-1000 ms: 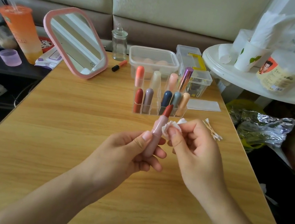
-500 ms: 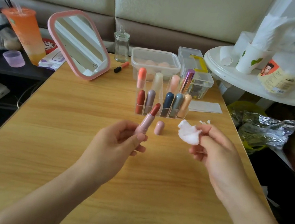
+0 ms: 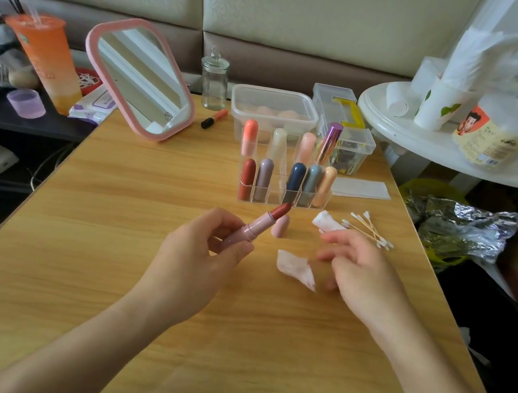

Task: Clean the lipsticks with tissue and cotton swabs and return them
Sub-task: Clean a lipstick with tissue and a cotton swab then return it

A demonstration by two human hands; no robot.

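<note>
The left hand (image 3: 199,254) has its grip closed round the lower barrel of the uncapped lipstick (image 3: 254,229), thumb on the near side and fingers behind. The tube tilts up toward 1 o'clock, with the red stick wound out and bare. Its pink cap (image 3: 280,226) stands on the tabletop (image 3: 135,312) just behind the tip.

The right hand (image 3: 360,270) is at the lipstick's 3 o'clock. It is somewhat blurred, but the fingers look loose and the grip seems to hold nothing. A crumpled tissue (image 3: 296,268) lies just beside it at its 9 o'clock. A second white wad (image 3: 325,221) sits at its 11 o'clock and the cotton swabs (image 3: 369,228) at its 12 o'clock. The clear rack (image 3: 280,199) of other lipsticks stands at 12 o'clock from the held tube, and one front slot looks free.

The tube is likely light, hard and smooth, so a firm pinch low on the barrel suits it. The exposed stick is probably soft and waxy and would smear or snap under side pressure, so it wants only light dabs. The tissue is limp and weightless and is best pinched at a fold. A swab is thin and stiff enough to take by its middle and work round the collar. The cap should go on straight so it clears the stick.
</note>
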